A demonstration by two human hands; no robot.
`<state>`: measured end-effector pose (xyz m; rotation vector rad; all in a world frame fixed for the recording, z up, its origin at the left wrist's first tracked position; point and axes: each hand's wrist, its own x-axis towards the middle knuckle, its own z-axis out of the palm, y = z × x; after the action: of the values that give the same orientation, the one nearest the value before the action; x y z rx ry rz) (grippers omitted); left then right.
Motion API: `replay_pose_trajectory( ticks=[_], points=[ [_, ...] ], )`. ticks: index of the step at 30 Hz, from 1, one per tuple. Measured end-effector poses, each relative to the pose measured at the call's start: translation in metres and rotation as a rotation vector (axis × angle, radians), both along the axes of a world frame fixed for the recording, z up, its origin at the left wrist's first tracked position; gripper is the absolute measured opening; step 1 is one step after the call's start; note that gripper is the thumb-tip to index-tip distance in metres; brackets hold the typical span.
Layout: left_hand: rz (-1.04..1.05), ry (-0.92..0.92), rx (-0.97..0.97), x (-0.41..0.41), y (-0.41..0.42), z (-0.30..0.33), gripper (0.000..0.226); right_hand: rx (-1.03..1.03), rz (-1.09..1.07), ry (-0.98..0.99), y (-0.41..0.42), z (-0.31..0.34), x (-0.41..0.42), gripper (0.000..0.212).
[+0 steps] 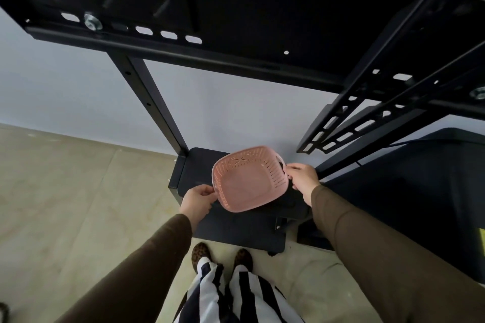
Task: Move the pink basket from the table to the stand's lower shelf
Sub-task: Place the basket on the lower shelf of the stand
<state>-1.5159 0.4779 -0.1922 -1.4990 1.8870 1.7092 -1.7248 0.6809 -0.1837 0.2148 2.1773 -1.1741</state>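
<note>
Head-worn wide view looks steeply down, close over the black stand [244, 228].

No readable text, labels, brands, numbers or signs anywhere in the frame, from top to bottom

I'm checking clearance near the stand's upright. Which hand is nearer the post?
Left. The left hand grips the basket rim on the side toward the post; the right hand grips the opposite rim, farther away.

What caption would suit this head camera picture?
Both hands, left hand and right hand, hold an empty pink basket over the stand's lower shelf.
</note>
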Motion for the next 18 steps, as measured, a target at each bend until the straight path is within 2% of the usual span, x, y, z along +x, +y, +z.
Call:
replay_pose_trajectory(
  ticks=[6, 18],
  points=[
    [0.063, 0.005, 0.015, 0.004, 0.004, 0.000, 0.017, 0.022, 0.033, 0.048, 0.009, 0.004, -0.007, 0.033],
    [0.040, 0.021, -0.086, -0.001, 0.006, -0.003, 0.008, 0.005, 0.072, 0.049, 0.000, 0.005, -0.004, 0.021]
  ],
)
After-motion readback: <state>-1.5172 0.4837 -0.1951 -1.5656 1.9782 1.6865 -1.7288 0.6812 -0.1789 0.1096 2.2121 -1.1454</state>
